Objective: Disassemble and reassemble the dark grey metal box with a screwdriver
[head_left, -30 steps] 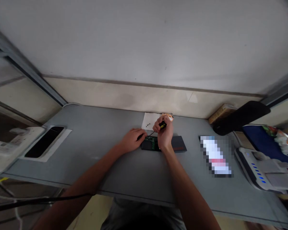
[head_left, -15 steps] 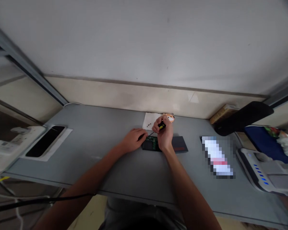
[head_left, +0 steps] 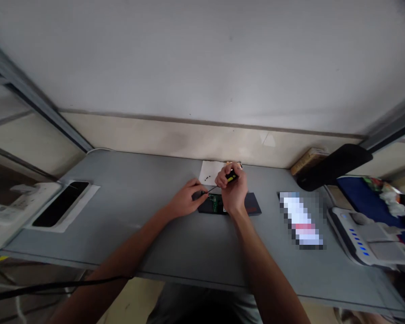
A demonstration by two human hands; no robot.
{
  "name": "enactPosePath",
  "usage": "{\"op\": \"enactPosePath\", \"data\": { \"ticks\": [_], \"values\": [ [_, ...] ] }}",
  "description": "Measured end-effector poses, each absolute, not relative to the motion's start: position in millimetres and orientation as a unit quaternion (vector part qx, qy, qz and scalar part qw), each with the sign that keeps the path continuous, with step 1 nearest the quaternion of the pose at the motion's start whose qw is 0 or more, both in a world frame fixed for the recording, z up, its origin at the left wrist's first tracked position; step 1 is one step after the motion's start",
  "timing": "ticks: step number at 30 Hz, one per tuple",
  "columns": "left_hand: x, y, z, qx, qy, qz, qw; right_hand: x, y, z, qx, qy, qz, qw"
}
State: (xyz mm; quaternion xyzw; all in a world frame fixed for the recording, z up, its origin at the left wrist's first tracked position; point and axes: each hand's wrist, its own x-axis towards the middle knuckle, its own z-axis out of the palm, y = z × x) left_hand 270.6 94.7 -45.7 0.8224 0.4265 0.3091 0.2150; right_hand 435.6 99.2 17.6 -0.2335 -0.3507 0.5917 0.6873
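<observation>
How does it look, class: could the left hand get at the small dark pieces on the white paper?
Probably yes: the small dark pieces lie uncovered beyond the left hand, though the screwdriver in the right hand slants close by.

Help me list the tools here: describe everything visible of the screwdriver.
The screwdriver has a black-and-yellow handle and a thin dark shaft; its material is unclear. The right hand grips the handle. The shaft slants down leftward toward the open device, beside fingertips of the left hand. Whether its tip touches anything is unclear.
</observation>
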Motion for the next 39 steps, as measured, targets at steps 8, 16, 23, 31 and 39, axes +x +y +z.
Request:
{"op": "enactPosePath", "data": {
  "ticks": [8,16,23,31,39],
  "values": [
    [272.9,105.5,-34.9,0.802,0.44,0.333,0.229,477.0,96.0,41.0,-0.213,-0.336,0.502,0.768],
    [320.0,160.9,-9.6,0.871,0.406,0.229,0.153,505.7,111.7,26.2,-0.269,-0.289,0.446,0.803],
    [337.1,176.0,-19.9,0.921,0.345,0.147,0.105,509.6,117.9,20.0,-0.324,-0.269,0.422,0.803],
    [316.5,126.7,-13.7,0.9,0.37,0.187,0.136,527.6,114.3,25.9,-0.34,-0.248,0.368,0.829],
    [301.7,79.8,-43.2,0.895,0.383,0.15,0.175,526.8,109.3,30.9,-0.342,-0.251,0.364,0.829]
  ]
}}
